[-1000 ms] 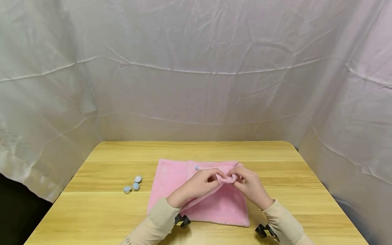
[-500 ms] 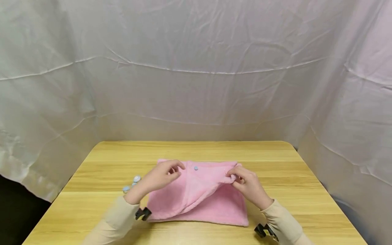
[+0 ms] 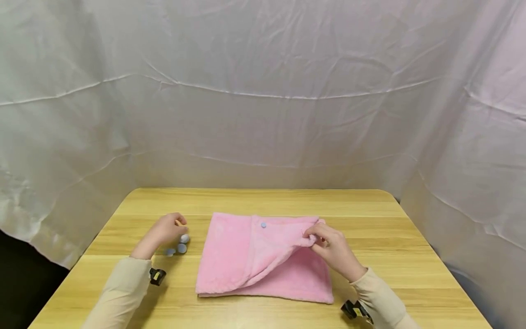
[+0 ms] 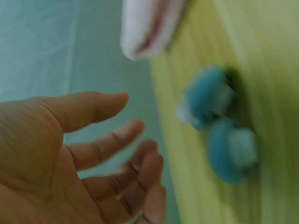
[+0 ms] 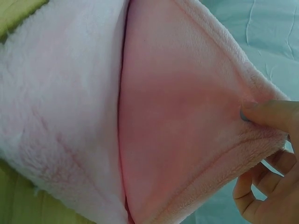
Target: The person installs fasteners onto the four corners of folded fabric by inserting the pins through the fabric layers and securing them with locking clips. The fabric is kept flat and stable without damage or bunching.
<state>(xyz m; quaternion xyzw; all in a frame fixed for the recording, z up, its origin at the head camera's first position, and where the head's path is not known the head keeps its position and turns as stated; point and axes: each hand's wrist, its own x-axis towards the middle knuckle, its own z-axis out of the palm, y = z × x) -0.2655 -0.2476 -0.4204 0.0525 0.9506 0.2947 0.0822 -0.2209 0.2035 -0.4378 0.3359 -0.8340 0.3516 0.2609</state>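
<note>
A pink plush cloth (image 3: 228, 256) lies folded on the table, its near-right corner lifted and turned back. My right hand (image 3: 334, 246) pinches that corner between thumb and fingers. In the right wrist view a small blue piece (image 5: 243, 115) shows at the thumb tip, against the lifted fabric. One blue button-like piece (image 3: 264, 225) sits on the cloth near its far edge. My left hand (image 3: 167, 230) hovers at the left with fingers loosely bent and nothing between them. Close by its fingertips are small mushroom-shaped fasteners (image 4: 229, 149), with blue caps and whitish bases.
The light wooden table (image 3: 370, 203) has rounded far corners. Grey-white curtains (image 3: 263, 128) hang behind it and along both sides. Black wrist cameras (image 3: 157, 276) are strapped to both beige sleeves (image 3: 119, 292).
My left hand has let go of the cloth's lifted edge and moved left to the loose fasteners. The right hand keeps its pinch on the corner, in the same place.
</note>
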